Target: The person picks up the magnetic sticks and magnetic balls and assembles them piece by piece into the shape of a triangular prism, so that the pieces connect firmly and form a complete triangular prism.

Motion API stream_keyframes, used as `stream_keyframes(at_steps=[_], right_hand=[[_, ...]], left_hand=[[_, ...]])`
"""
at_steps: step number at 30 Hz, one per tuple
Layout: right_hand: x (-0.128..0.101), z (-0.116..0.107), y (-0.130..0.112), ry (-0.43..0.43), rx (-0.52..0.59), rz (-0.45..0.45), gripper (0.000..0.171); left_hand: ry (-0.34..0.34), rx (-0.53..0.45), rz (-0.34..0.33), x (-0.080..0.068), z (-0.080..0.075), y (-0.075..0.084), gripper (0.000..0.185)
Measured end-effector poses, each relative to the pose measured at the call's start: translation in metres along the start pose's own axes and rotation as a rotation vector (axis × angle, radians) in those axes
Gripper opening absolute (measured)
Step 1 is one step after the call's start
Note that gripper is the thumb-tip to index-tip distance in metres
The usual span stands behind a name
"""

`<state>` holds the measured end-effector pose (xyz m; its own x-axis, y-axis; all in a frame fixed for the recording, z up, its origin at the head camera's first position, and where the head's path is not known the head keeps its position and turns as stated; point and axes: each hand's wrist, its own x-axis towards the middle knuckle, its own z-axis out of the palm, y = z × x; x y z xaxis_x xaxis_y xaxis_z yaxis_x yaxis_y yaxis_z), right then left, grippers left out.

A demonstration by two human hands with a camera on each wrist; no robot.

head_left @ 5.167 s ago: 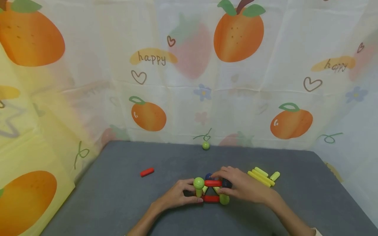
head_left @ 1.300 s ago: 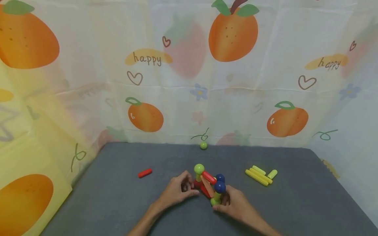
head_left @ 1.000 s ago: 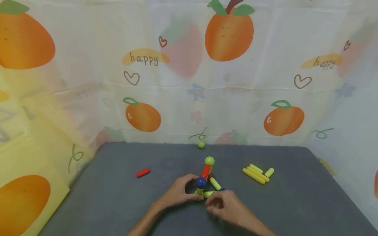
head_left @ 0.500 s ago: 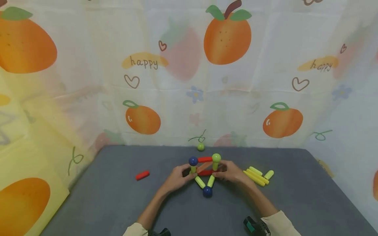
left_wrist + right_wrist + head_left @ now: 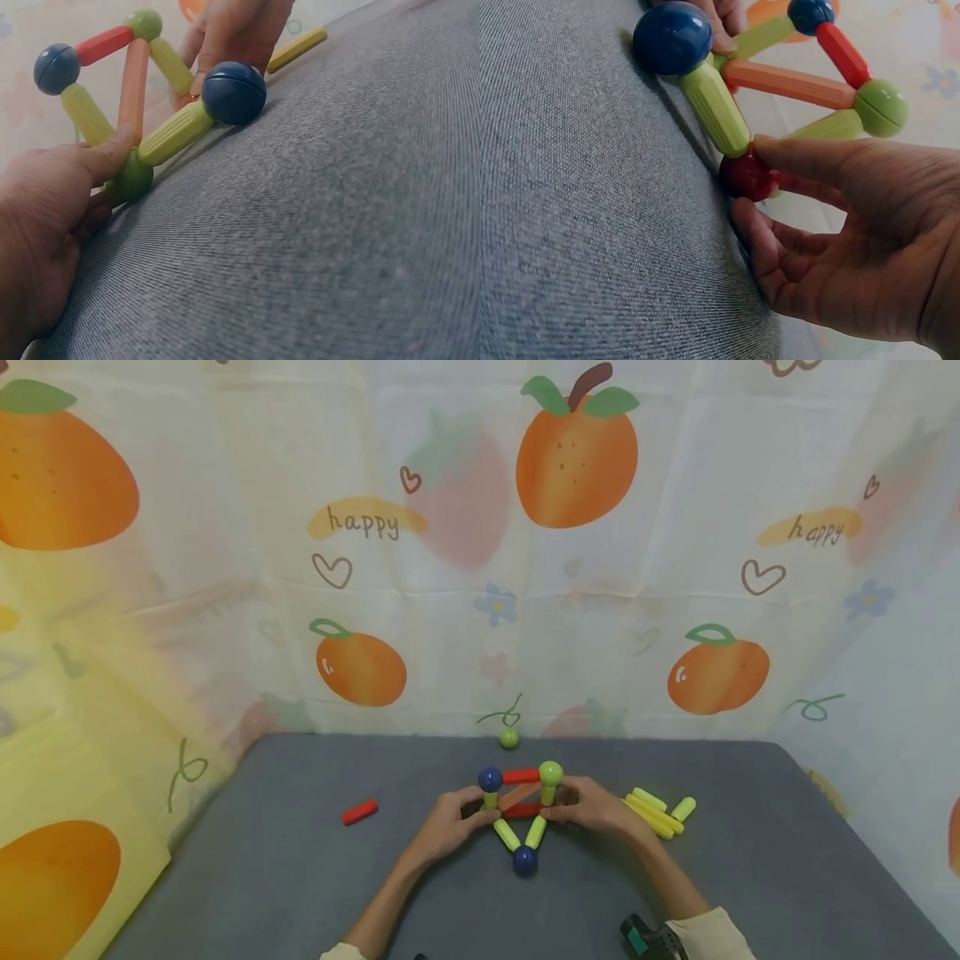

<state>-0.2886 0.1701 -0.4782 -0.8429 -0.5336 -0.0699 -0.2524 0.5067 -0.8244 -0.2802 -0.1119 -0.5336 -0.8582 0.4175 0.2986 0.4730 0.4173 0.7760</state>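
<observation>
Two hands hold a rod-and-ball structure [image 5: 520, 806] that stands on the grey table [image 5: 300, 877], near the middle. The left hand [image 5: 448, 820] pinches its left lower corner, thumb on a green ball [image 5: 132, 178]. The right hand [image 5: 596, 806] pinches the right lower corner at a dark red ball [image 5: 746, 175]. A blue ball [image 5: 525, 860] forms the near tip. Yellow rods [image 5: 660, 810] lie just right, a red rod [image 5: 359, 812] well left.
</observation>
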Motion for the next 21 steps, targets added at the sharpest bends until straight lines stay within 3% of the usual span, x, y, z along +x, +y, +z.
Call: stream_keyframes(at_steps=[9,17,21], right_hand=[[0.000,-0.008,0.001,-0.039,-0.044,-0.037,0.023],[-0.008,-0.020,-0.003,-0.107,-0.049,-0.012,0.034],[-0.021,-0.034,-0.011,-0.032,-0.127,0.060,0.037]], left_hand=[[-0.043,-0.023,-0.010,0.004,-0.003,0.002,0.019],[-0.052,-0.003,-0.006,0.002,-0.003,0.003,0.014],[-0.049,0.012,-0.007,0.000,-0.003,0.005,0.014]])
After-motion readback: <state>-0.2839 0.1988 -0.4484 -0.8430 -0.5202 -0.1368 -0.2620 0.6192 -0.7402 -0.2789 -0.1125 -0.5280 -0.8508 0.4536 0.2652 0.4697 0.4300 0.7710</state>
